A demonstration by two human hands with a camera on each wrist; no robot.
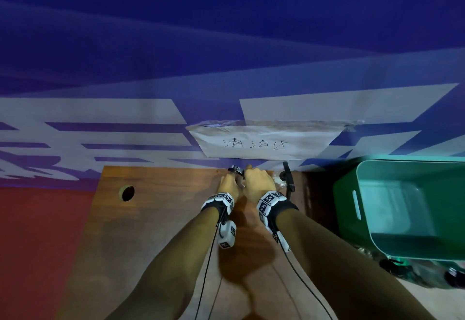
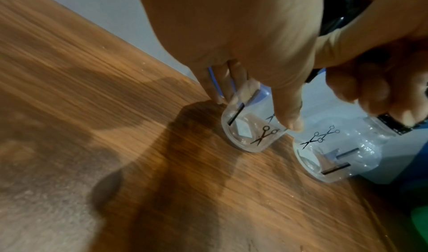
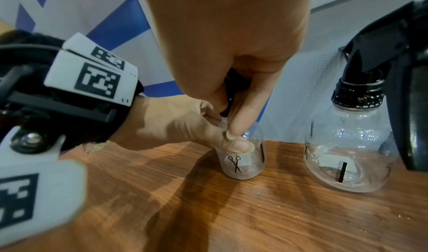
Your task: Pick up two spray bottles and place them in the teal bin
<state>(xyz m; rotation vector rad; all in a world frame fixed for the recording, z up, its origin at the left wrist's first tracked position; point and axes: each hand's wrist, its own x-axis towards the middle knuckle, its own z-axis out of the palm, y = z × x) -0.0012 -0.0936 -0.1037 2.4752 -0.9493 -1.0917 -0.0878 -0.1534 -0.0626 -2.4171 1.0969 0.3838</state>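
Both hands on small clear spray bottle (image 3: 241,157), desk (image 3: 301,219) centre: left hand (image 3: 185,126) grips body, right hand (image 3: 231,58) pinches black top; 2nd spray bottle (image 3: 347,146) capped alongside. Top not yet visibly off.

Paper sign (image 1: 261,143) on the wall reads, seemingly, "清洁区"; wrist marker (image 3: 92,76) shows "L1".

Dim indoor light, strong blue-violet cast over wall (image 1: 226,43) in head view; wide-angle lens bends its stripes toward frame edges. Light from above and ahead: forearm shadows fall dark toward camera on worktop (image 1: 156,219). Left wrist view: soft, motion-smeared wood grain at lower left, broad hand shadow across worktop. Right wrist view: marker block (image 3: 88,72) and near hand out of focus; small glints on clear bottle (image 3: 345,146), black cap speckled with highlights.
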